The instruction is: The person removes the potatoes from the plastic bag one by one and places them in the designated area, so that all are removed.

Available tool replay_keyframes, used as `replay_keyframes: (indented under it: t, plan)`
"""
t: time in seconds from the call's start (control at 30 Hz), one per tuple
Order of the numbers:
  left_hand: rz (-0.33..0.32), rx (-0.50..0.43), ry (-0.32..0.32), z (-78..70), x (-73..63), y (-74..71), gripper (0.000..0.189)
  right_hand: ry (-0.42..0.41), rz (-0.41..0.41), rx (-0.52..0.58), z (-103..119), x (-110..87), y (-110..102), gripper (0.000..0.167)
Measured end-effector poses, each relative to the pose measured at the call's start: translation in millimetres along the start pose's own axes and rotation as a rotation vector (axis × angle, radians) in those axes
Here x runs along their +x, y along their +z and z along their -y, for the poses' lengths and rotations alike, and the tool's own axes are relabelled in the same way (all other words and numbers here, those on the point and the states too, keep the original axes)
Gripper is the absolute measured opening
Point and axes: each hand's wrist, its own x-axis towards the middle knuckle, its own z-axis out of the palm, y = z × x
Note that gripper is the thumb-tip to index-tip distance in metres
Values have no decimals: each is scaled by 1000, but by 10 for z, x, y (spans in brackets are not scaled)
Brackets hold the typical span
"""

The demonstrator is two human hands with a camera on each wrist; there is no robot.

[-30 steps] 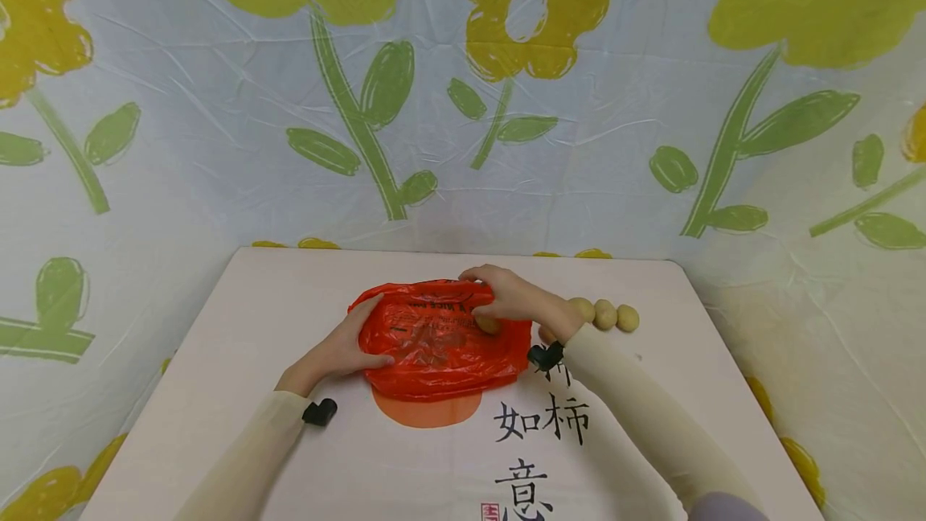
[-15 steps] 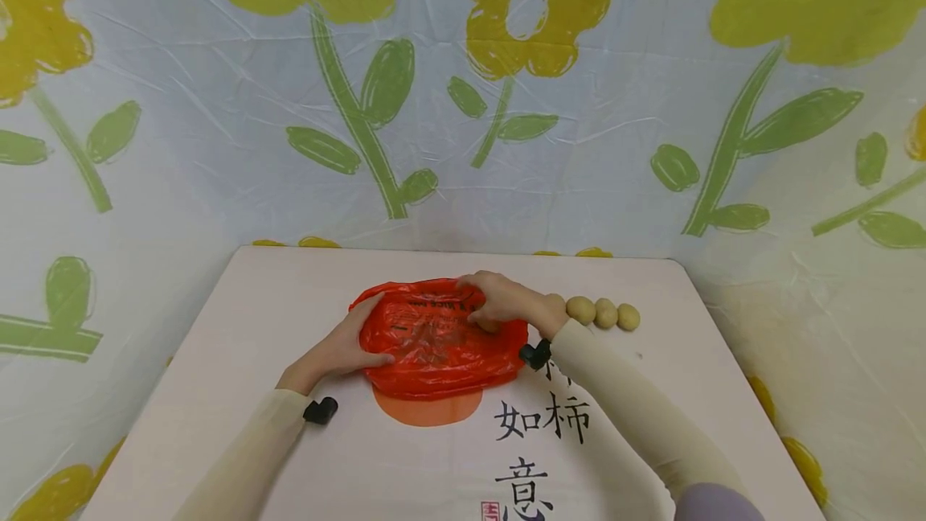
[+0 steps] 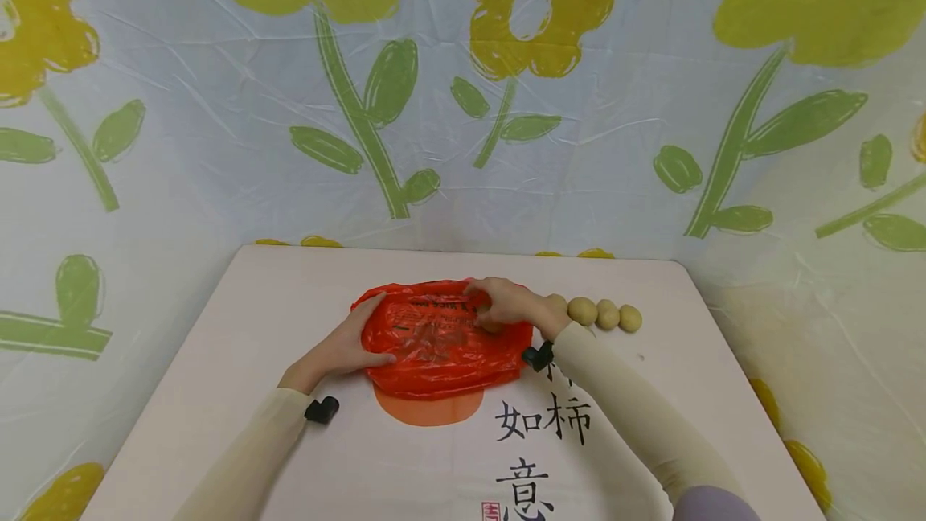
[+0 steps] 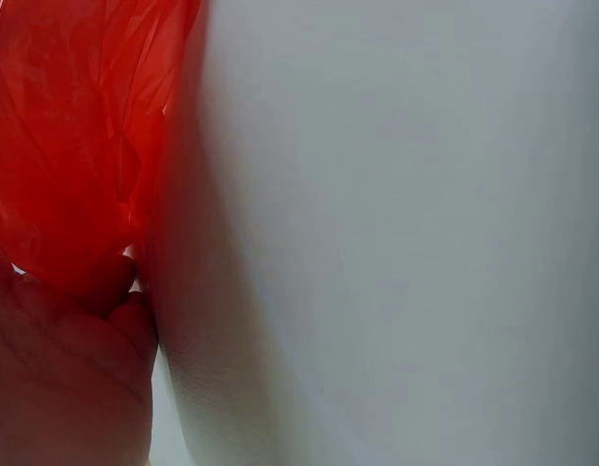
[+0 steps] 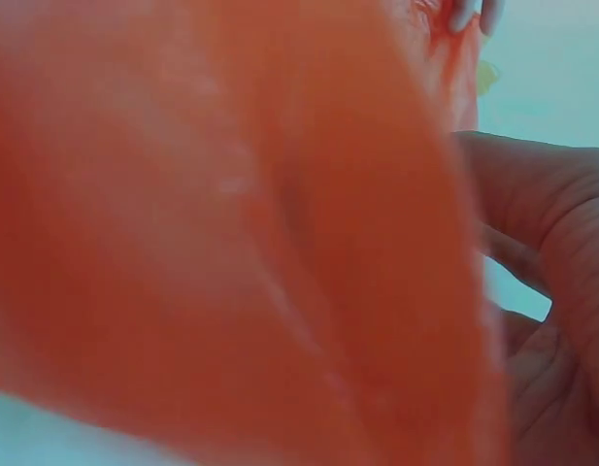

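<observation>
A crumpled red plastic bag [image 3: 427, 336] with dark printing lies on the table in the head view, with vague darker shapes inside. My left hand [image 3: 343, 346] grips its left end, fingers and thumb spread around it. In the left wrist view, red plastic [image 4: 76, 126] covers part of that hand's fingers. At the bag's right end my right hand [image 3: 510, 301] has its fingers curled on the upper edge. A brownish rounded thing, seemingly a potato [image 3: 489, 326], shows just below this hand. Red plastic [image 5: 231, 243] blurs most of the right wrist view and hides the fingertips.
Several small tan potatoes [image 3: 582, 312] sit in a row right of my right hand, one partly behind the wrist. The pale tabletop [image 3: 405, 473] bears an orange printed disc [image 3: 427, 412] and black characters [image 3: 522, 489]. A flowered cloth [image 3: 579, 183] hangs behind the table.
My right hand has shifted slightly left and down along the bag's right end, exposing more of the potato row. The left hand has stayed on the left end.
</observation>
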Motion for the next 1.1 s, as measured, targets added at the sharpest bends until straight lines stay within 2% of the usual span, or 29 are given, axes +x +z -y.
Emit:
replay_keyframes:
  t: [0.17, 0.4, 0.53, 0.93, 1.1]
  plan:
    - [-1, -4, 1, -1, -6, 2, 116, 16, 29, 49, -35, -1, 41, 48]
    - [3, -15, -22, -26, -12, 6, 117, -25, 36, -55, -31, 37, 91, 44]
    - [6, -21, -33, -35, -13, 9, 118, -26, 30, -67, 22, 74, 117, 45]
    - [0, -12, -13, -10, -8, 10, 118, -113, -8, 26, 265, 274, 176, 47]
    - [0, -14, -8, -23, -16, 6, 118, -104, 5, 54, 364, 354, 209, 47]
